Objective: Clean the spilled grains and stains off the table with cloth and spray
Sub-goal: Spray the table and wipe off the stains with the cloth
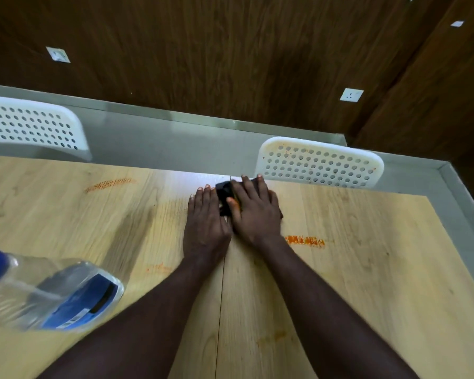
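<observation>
- A small, dark, crumpled cloth [224, 194] is pressed against the pale wood-grain laminate table [367, 283], close to its far edge
- The right hand [253, 212] is laid flat over the cloth, fingers straight; the left hand [207, 217] is spread flat just beside it, nothing grasped
- A grainy orange streak [305, 240] is seen beside the right wrist
- A clear plastic spray bottle with blue label [52, 294], blurred, is seen near the left edge
</observation>
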